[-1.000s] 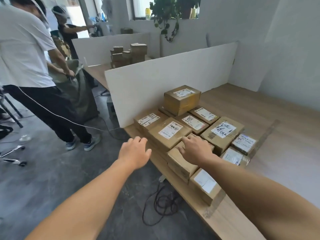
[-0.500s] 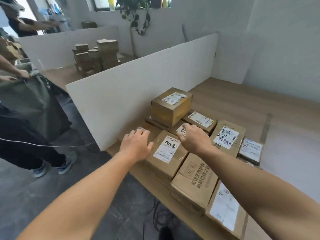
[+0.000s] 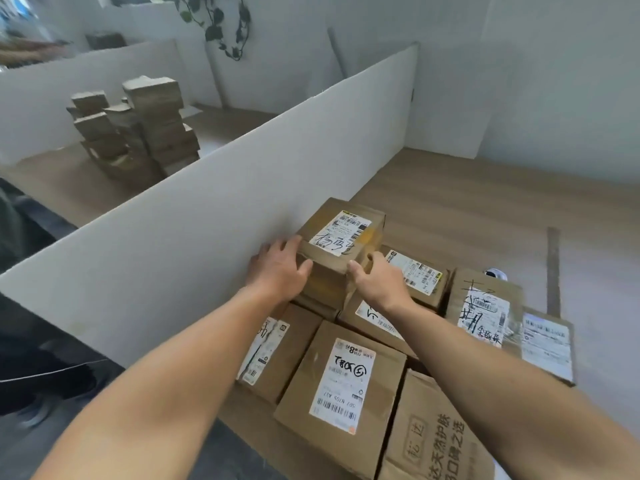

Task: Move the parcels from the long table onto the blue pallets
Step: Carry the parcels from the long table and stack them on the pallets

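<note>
At left, a white divider (image 3: 194, 230) is seen. The left hand (image 3: 277, 270) is curled round the top parcel (image 3: 341, 233) at its left corner. The right hand (image 3: 379, 284) is wrapped round its right edge, thumbs pressed to the near face. The top parcel is stacked on lower parcels (image 3: 341, 382) on the long table (image 3: 467, 209).

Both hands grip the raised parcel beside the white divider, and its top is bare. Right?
Not quite. The head view shows a white label with handwriting on the raised parcel. Left hand and right hand do grip it beside the white divider.
</note>
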